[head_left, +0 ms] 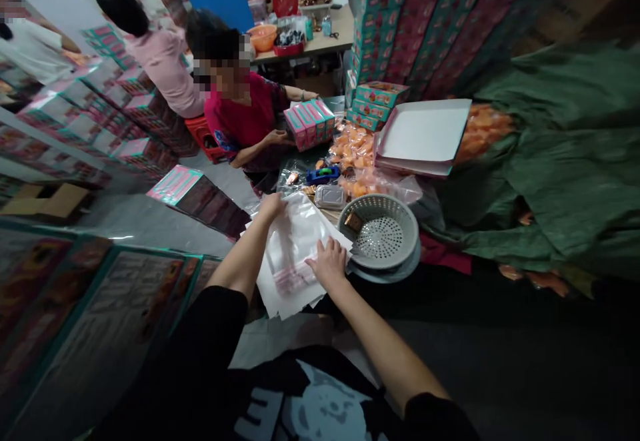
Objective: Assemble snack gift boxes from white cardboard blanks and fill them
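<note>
A stack of clear plastic bags [299,244] with a pinkish band near its lower end lies on white paper sheets [273,302] in front of me. At the far left edge of the stack, my left hand [273,206] is closed on the plastic, its fingertips partly hidden. My right hand [330,262] rests on the right side of the stack, fingers spread. Just right of the sheets is a grey perforated basket [407,244] with a small brown-gold packet [354,221] inside. A clear plastic box [330,196] and a blue tape dispenser [323,174] sit beyond the bags.
Across the table a person in a magenta top [257,117] holds several pink-and-teal boxes [310,124]. Orange packets [353,147] and a white-lined open box [425,131] lie to the right. Stacked boxes [200,201] stand left; green sheeting [560,154] drapes the right side.
</note>
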### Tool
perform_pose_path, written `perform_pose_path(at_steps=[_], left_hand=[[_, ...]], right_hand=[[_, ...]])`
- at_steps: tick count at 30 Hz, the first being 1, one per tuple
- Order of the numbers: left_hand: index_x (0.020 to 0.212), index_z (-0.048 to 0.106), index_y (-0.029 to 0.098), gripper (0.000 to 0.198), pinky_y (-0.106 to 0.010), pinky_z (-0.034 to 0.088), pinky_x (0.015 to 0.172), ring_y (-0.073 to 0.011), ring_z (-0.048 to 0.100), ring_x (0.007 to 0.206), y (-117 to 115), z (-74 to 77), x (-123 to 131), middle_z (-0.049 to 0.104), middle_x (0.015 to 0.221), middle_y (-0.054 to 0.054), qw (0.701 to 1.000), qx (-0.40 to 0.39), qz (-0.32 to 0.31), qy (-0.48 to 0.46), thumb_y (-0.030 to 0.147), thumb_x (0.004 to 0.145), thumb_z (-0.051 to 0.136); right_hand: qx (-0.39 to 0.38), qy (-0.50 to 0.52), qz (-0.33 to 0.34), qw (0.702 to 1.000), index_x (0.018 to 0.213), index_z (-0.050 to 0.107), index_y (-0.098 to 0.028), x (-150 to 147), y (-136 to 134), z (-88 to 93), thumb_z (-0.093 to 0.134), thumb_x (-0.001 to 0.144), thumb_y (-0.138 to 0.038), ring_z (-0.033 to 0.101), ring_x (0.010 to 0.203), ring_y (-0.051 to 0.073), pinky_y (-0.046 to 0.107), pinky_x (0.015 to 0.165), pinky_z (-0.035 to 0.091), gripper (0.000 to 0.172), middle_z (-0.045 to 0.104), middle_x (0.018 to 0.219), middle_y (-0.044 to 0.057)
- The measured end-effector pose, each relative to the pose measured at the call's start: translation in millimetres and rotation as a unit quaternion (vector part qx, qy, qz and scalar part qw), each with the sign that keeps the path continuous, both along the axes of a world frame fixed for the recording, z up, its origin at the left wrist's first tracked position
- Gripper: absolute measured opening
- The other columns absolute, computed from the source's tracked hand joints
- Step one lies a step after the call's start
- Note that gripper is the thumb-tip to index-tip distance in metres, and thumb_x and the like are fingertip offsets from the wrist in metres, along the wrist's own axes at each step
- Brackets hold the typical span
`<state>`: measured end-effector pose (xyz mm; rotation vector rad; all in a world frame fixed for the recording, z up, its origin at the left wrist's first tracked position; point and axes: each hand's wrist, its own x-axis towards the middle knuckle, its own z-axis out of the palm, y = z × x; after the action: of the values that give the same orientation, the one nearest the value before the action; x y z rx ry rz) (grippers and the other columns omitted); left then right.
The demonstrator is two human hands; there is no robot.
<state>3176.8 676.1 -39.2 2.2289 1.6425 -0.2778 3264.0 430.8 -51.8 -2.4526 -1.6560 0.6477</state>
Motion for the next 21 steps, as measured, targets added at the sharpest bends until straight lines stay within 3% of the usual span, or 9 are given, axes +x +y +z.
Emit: perform_pose_path(at_steps=[2,5,12,16,21], left_hand=[[0.128,0.065,0.02,0.049,-0.034,0.045,0.093,-0.0318,0.063,0.114,9,-1.9,0,0.071,0.118,-0.014,1.0,-0.022,-0.015,0.009,0.043,0.085,0.065],[0.136,0.06,0.025,0.059,-0.035,0.044,0.096,-0.0317,0.06,0.116,9,-4.0,-1,0.064,0.127,-0.014,0.999,-0.016,-0.041,0.014,0.051,0.083,0.066],[0.117,0.073,0.029,0.04,-0.044,0.041,0.099,-0.0367,0.046,0.125,1,-15.3,1,0.054,0.141,-0.009,0.997,0.047,-0.06,0.022,0.05,0.083,0.067],[0.122,0.07,0.025,0.039,-0.04,0.042,0.096,-0.0327,0.053,0.117,-4,-18.4,3,0.059,0.128,-0.012,0.997,0.031,-0.066,0.015,0.042,0.088,0.062],[0.136,0.057,0.025,0.055,-0.047,0.041,0.095,-0.0392,0.048,0.119,-17,-10.9,12,0.054,0.132,-0.017,0.989,0.11,-0.089,0.043,0.043,0.085,0.065]], right_hand=[[0.0,0.005,-0.003,1.0,0.139,0.051,-0.014,0,0,-0.3,0.067,0.085,-0.054,0.042,0.127,0.035,0.048,0.099,0.034,0.069,0.047,0.144,0.025],[0.005,0.016,-0.012,1.0,0.14,0.051,-0.013,0,-1,-1.2,0.066,0.085,-0.054,0.042,0.128,0.036,0.048,0.1,0.034,0.07,0.046,0.145,0.026],[0.012,0.039,-0.023,0.999,0.139,0.052,-0.012,0,0,1.4,0.069,0.084,-0.052,0.042,0.129,0.038,0.052,0.101,0.036,0.07,0.047,0.144,0.026],[0.022,0.049,-0.005,0.999,0.137,0.054,-0.015,11,-1,2.0,0.069,0.083,-0.052,0.045,0.124,0.037,0.051,0.099,0.039,0.067,0.049,0.141,0.024],[0.039,0.082,0.042,0.995,0.137,0.053,-0.018,33,-5,-2.3,0.071,0.085,-0.039,0.048,0.118,0.031,0.045,0.098,0.044,0.058,0.053,0.137,0.017]])
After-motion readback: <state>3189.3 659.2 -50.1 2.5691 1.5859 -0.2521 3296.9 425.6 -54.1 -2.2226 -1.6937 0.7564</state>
